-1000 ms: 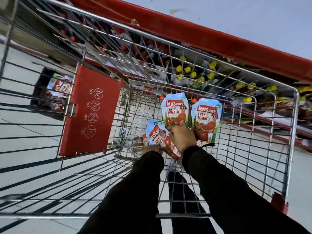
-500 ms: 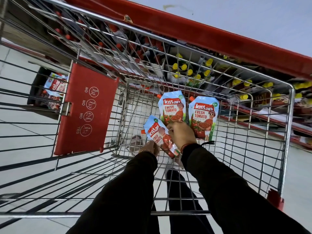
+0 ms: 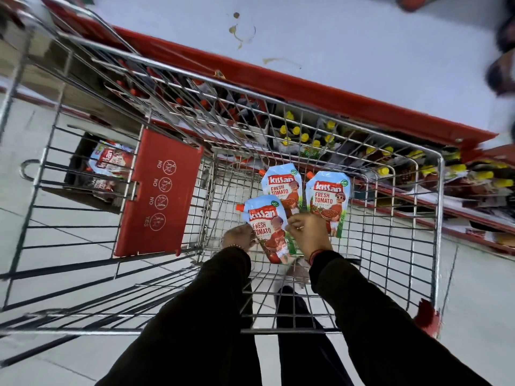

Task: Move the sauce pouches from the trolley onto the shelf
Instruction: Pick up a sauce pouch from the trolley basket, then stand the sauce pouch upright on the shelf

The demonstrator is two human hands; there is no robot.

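Mid-frame inside the trolley (image 3: 434, 218), my right hand (image 3: 308, 235) pinches two Kissan ketchup pouches (image 3: 328, 199) fanned upward; my left hand (image 3: 239, 236) closes on a third pouch (image 3: 269, 227). Their slick film could slide from that thin grip.

Even bright light, faint shadows; wide-angle bending, motion blur at edges.

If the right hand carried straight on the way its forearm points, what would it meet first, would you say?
Probably the two pouches fanned out just beyond the right hand, which it already seems to be holding. Past them the line runs into the trolley's far wire wall, though depth is hard to judge here.
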